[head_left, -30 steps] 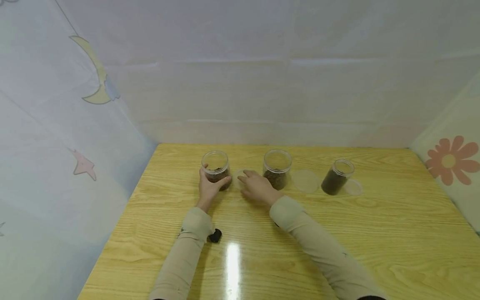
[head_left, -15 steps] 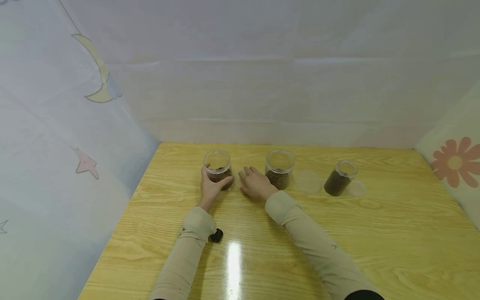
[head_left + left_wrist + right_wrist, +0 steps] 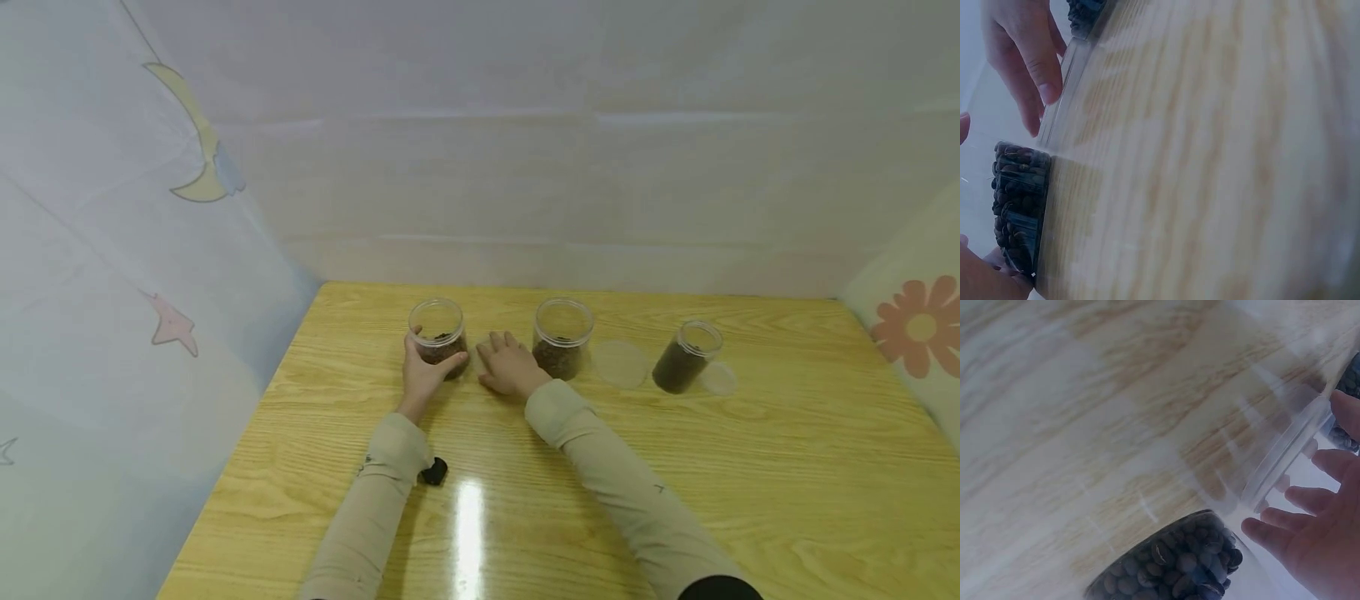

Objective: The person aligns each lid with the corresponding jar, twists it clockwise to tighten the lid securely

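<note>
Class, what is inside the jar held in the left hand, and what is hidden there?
Dark beans fill the lower part of the clear jar. In the head view, the left hand covers some beans; those deep within the pile cannot be seen.

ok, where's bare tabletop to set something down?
Biggest: right of the small lid and right sleeve, to the right edge of the table. Second: left of the left hand and left sleeve. Crowded: left jar, right hand, middle jar, large lid, slim jar in a row.

Soft, dim light, white glare (image 3: 469, 533) on the table (image 3: 750, 450), wrist views bluish and perhaps blurry.
</note>
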`<state>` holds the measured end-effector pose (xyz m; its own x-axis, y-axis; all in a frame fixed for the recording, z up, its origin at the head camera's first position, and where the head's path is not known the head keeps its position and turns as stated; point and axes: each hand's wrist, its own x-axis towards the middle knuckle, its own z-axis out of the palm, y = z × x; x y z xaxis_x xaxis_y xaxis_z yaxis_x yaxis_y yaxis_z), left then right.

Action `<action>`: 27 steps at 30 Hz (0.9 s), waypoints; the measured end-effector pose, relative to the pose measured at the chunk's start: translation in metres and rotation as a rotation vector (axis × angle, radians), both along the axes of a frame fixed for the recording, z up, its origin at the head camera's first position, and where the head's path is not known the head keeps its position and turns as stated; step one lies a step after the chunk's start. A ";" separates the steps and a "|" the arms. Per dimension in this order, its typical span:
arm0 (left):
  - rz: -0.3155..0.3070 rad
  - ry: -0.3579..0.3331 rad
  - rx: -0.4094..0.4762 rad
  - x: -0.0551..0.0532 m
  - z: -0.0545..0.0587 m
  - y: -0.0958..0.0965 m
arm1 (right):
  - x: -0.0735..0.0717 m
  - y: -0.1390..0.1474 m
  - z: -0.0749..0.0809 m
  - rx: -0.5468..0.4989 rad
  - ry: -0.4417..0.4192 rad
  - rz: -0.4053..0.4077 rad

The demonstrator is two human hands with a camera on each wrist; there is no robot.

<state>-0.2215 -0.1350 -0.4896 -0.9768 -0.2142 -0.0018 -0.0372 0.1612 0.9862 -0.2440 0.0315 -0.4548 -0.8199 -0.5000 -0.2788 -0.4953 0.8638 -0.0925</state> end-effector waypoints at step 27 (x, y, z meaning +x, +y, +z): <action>-0.009 0.012 0.024 0.002 0.002 0.001 | -0.010 -0.009 -0.011 -0.072 0.003 -0.101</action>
<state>-0.2196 -0.1344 -0.4880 -0.9786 -0.2057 0.0049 -0.0239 0.1374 0.9902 -0.2538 0.0224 -0.4661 -0.8680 -0.4333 -0.2424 -0.4064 0.9006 -0.1542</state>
